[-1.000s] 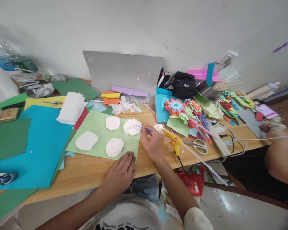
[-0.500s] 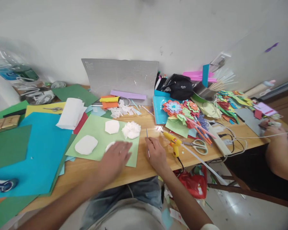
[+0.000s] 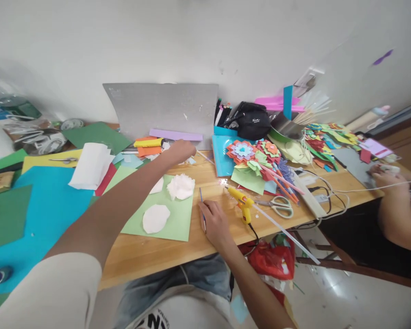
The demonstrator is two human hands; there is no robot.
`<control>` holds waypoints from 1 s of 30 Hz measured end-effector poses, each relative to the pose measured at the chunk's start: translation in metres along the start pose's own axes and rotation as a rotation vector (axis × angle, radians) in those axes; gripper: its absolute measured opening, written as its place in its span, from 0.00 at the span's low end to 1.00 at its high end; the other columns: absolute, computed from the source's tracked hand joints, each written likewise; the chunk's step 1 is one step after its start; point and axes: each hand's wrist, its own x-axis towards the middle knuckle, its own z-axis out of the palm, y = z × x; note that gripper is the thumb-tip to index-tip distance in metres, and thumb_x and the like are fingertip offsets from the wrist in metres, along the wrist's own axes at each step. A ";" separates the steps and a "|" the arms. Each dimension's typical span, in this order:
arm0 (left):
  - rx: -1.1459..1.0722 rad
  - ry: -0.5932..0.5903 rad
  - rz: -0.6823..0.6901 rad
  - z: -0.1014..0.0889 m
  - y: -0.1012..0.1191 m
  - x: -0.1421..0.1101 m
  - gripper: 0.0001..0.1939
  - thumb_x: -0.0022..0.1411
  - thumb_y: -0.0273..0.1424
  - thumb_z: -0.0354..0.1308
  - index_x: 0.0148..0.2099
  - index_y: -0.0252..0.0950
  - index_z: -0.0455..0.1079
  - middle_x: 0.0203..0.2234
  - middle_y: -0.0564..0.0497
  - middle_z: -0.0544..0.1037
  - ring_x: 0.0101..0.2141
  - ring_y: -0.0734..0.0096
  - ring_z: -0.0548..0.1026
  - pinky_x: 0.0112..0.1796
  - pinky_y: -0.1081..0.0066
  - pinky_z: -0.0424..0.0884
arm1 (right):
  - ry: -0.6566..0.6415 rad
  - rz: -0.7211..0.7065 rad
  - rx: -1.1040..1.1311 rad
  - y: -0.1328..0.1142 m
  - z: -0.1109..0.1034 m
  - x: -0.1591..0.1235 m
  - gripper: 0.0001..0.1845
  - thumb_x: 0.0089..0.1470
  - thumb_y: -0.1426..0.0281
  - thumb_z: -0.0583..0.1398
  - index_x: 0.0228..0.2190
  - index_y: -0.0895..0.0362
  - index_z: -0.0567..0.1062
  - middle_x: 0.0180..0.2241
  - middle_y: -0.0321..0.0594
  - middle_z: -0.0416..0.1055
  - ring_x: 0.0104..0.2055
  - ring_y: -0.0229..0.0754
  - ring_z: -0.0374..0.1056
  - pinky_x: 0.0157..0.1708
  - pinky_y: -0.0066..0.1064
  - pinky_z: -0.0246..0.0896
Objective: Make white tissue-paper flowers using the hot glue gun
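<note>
My left hand (image 3: 184, 150) reaches across to the white paper scraps (image 3: 192, 160) at the back of the table, and its fingers are hidden behind the hand. My right hand (image 3: 215, 224) rests on the wood, closed round a thin blue stick (image 3: 202, 195) whose exact kind I cannot make out. Between my arms lies a light green sheet (image 3: 178, 228). On it sit a ruffled white paper flower (image 3: 181, 187) and a flat white paper piece (image 3: 156, 218). Another white piece (image 3: 157, 185) is partly covered by my left forearm.
Right of my right hand lie a yellow glue gun (image 3: 241, 201) and scissors (image 3: 281, 207). Paper flowers (image 3: 243, 151) rest behind them. A grey board (image 3: 164, 107) leans on the wall. Blue sheets (image 3: 58, 201) spread at left. A co-worker's hand (image 3: 390, 180) works at far right.
My left hand has left the green sheet's front edge and moved forward to the paper scraps. My right hand has drawn back from the ruffled flower, still holding the blue stick.
</note>
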 end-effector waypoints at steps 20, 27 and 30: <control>-0.086 -0.096 0.014 0.010 -0.001 0.020 0.11 0.52 0.24 0.53 0.36 0.35 0.76 0.37 0.42 0.79 0.35 0.61 0.75 0.34 0.69 0.63 | 0.030 0.032 0.099 0.003 0.003 0.000 0.17 0.60 0.76 0.53 0.50 0.59 0.71 0.44 0.49 0.70 0.46 0.48 0.65 0.47 0.41 0.66; -0.102 -0.096 0.021 0.018 -0.003 0.020 0.15 0.53 0.21 0.53 0.41 0.35 0.76 0.38 0.40 0.78 0.37 0.60 0.75 0.38 0.67 0.65 | 0.029 0.029 0.127 0.006 0.006 -0.003 0.19 0.58 0.78 0.54 0.50 0.60 0.71 0.44 0.49 0.70 0.47 0.48 0.64 0.48 0.42 0.65; -0.099 -0.083 0.015 0.021 -0.004 0.024 0.16 0.55 0.20 0.52 0.43 0.35 0.76 0.38 0.40 0.78 0.38 0.60 0.75 0.40 0.66 0.66 | 0.025 0.035 0.127 0.006 0.005 -0.003 0.19 0.58 0.78 0.53 0.50 0.59 0.71 0.43 0.49 0.70 0.47 0.49 0.64 0.47 0.42 0.66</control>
